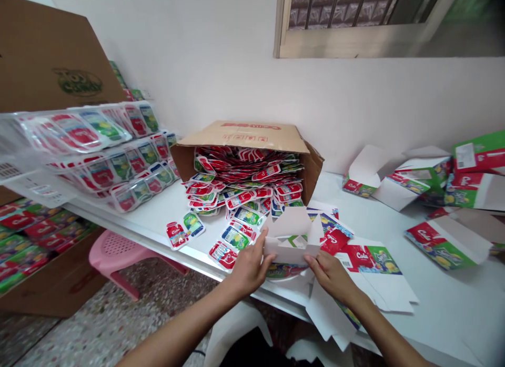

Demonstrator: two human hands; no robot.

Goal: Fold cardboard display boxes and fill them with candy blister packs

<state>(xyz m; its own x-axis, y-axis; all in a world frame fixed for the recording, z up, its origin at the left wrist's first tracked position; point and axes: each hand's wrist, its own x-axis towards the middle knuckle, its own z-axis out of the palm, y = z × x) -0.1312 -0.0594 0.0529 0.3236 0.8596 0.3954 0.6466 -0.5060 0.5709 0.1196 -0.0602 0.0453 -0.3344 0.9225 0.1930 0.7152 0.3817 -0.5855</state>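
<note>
Between my two hands is a small printed carton, its white inner flaps standing up and its top open. My left hand grips the carton's left side, thumb toward the front. On the front right corner, my right hand pinches the edge. Some green and white print shows inside the carton, too small to make out. Several red and green candy sachets lie just left of the carton. Flat, unfolded Cola and Sprite cartons lie under and beside my right hand.
A cardboard box on its side spills a heap of sachets onto the white table. Clear bags of sachets are stacked at left, above a pink stool. Opened cartons stand at right.
</note>
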